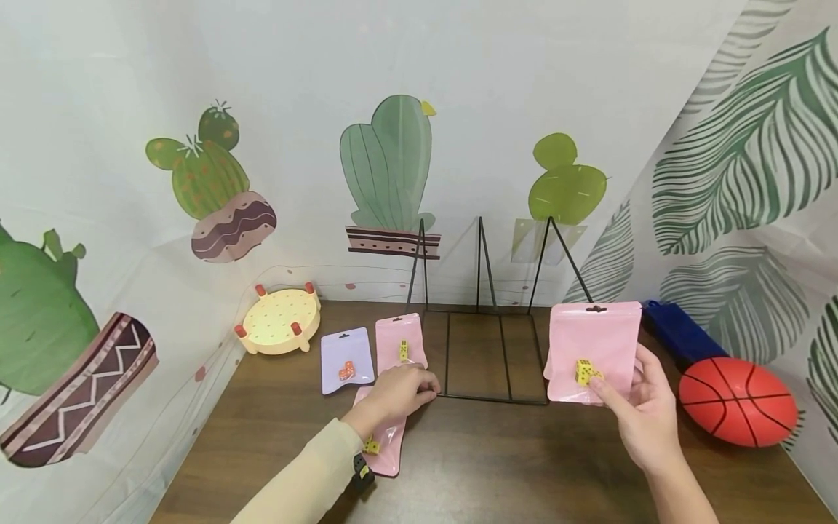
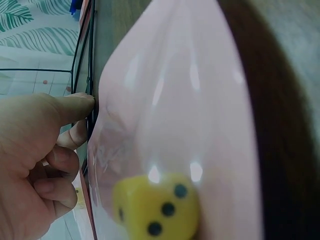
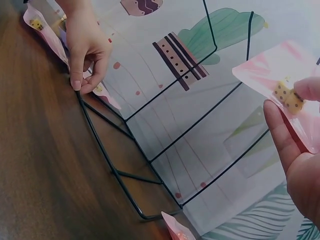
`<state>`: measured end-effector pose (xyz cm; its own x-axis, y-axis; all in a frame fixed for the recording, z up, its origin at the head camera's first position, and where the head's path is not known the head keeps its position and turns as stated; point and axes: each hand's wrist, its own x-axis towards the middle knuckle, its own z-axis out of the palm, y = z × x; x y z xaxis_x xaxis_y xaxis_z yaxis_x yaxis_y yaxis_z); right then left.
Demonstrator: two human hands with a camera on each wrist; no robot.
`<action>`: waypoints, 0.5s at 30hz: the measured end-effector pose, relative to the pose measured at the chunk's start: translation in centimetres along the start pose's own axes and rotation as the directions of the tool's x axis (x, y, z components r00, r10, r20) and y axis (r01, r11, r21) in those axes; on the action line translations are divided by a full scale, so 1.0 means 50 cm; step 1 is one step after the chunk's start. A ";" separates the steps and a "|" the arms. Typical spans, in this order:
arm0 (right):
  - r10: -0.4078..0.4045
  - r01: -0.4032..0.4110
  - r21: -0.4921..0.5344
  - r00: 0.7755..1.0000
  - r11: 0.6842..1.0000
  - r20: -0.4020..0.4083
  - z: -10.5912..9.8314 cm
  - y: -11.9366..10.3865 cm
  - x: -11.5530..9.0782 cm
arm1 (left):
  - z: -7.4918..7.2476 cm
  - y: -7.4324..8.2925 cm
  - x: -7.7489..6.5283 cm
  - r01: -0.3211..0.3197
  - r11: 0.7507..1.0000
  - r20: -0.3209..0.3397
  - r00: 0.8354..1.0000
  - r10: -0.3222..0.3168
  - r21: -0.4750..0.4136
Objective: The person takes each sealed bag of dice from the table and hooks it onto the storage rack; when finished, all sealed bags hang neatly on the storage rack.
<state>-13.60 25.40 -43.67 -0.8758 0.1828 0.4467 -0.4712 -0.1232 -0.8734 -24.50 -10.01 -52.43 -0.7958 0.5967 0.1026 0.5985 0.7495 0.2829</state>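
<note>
My right hand [image 1: 651, 426] pinches a pink zip bag [image 1: 593, 335] of yellow dice [image 1: 584, 372] between thumb and fingers, raised at the rack's right side. At the near left corner of a black wire rack [image 1: 491, 399], the thumb and fingers of my left hand [image 1: 401, 389] pinch the thin frame, as the right wrist view shows. One pink bag [image 1: 388, 445] with yellow dice lies under my left wrist, large in the left wrist view. Just beyond that hand are another pink bag [image 1: 399, 331] and a lilac bag [image 1: 345, 349] with orange dice.
A round cream stand with red-tipped legs [image 1: 280, 324] is at the back left. On the right sit a red ball [image 1: 737, 402] and a blue item [image 1: 684, 335]. Another pink bag [image 3: 177, 229] lies by the rack's right end. A cactus-print cloth [image 1: 294, 73] hangs behind.
</note>
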 end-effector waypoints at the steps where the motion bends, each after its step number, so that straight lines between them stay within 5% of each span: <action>1: -0.004 0.004 0.015 1.000 1.000 0.006 0.000 0.001 0.001 | 0.000 0.000 0.000 0.000 1.000 -0.001 1.000 0.000 0.002; 10: 0.091 -0.087 0.038 0.991 0.995 -0.103 0.006 0.017 0.020 | -0.001 0.003 0.000 0.005 1.000 0.006 1.000 -0.005 0.006; 15: 0.117 -0.099 0.140 0.986 0.985 -0.120 0.010 0.033 0.036 | -0.003 0.006 -0.001 0.008 1.000 0.003 1.000 -0.008 0.012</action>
<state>-16.02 25.06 -44.23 -0.9058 0.2831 0.3153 -0.3917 -0.2757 -0.8778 -24.28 -9.85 -52.21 -0.8001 0.5918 0.0976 0.5934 0.7574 0.2724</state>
